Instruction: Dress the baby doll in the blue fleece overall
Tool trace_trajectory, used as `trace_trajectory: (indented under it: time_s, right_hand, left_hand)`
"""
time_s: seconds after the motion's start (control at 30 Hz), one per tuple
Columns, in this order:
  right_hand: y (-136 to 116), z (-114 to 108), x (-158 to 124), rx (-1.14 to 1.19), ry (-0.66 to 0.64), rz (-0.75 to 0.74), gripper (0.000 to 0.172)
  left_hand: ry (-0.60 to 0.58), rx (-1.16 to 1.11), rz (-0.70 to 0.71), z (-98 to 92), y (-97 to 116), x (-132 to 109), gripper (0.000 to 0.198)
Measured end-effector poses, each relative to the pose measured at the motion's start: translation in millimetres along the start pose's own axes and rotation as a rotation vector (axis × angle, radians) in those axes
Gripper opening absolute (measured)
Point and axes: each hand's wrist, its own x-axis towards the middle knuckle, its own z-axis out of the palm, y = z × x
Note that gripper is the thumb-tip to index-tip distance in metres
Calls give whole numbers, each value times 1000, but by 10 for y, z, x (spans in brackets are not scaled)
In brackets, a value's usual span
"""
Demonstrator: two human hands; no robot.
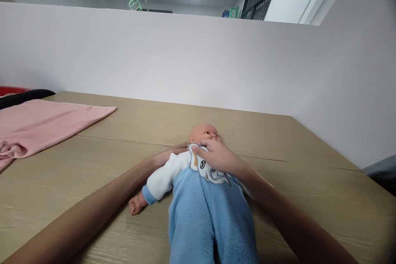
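A baby doll (pixel 204 132) lies on its back on the table, head at the far end and turned to the right. It wears a fleece romper (pixel 201 206) with blue legs, white sleeves and an animal face on the chest. My left hand (pixel 173 153) rests by the doll's shoulder on the left, fingers stretched toward the neck, their tips partly hidden by the collar. Across the upper chest lies my right hand (pixel 218 156), thumb and fingers closed on the romper's collar just below the chin. The doll's left-side arm is spread out; the other is mostly hidden behind my forearm.
A pink cloth (pixel 52 121) lies spread on the left of the wooden table (pixel 130 111). Behind it are a black curved object (pixel 27 95) and a red edge (pixel 12 90). A white partition (pixel 173 57) closes off the back, and a wall the right. Something dark (pixel 383 173) sits at the right edge.
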Motion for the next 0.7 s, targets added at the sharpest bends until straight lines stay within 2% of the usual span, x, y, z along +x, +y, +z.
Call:
trace_trajectory:
  time_s: [0.1,0.2,0.27,0.33,0.43,0.5,0.6,0.7]
  right_hand:
    - [-67,-95,-91,-192,28,7,40]
    - [-111,-199,-157,-282,-43,76,42]
    - [-111,-235,-163,-295,-91,91,46]
    - [-92,-234,-148,-296,-111,87,49]
    - [-38,-209,-131,-269,-97,71,50]
    - [31,-218,-149,-263,-78,71,50]
    - [230,-284,-244,-275,-37,108,51]
    - [527,-349,-444,-145,27,84,49]
  left_hand:
    - [-15,-64,-35,-64,-11,9,39]
    - [12,-64,-74,-143,34,-85,42]
    - [26,76,-98,-203,150,-162,47]
    - [8,308,-137,-257,318,-237,53]
    - [-119,542,-223,-299,551,-340,58]
    - [-176,669,-293,-307,633,-395,65]
    - [-194,840,-381,-335,635,-431,67]
    - [-225,862,-363,-394,572,-420,68]
